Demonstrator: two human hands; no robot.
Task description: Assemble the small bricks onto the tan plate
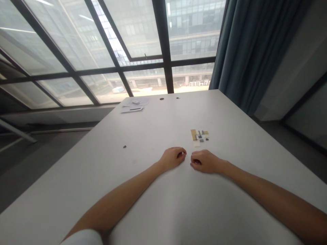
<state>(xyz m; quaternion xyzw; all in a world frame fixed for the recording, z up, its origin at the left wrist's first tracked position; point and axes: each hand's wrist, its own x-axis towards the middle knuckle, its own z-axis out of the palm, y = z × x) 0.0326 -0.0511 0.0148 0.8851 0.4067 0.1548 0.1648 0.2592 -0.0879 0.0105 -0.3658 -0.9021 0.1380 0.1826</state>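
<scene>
My left hand (173, 158) rests on the white table (158, 126), its fingers curled and thumb and fingertips close together. Facing it across a narrow gap is my right hand (205, 161), curled in much the same way. Whether either hand pinches something small cannot be made out. Just beyond my right hand lies a group of small building-block pieces, among them tan pieces (193, 132), a grey piece (201, 140), dark pieces and a pale flat piece (196, 144). A single small dark piece (124, 146) lies apart, to the left of my left hand.
Papers (127, 109) with a dark pen-like strip (136, 109) lie at the far left corner. A dark round spot (161, 99) and a small dark object (177, 98) are near the far edge. Beyond stand large windows (143, 30) and a blue curtain (242, 51).
</scene>
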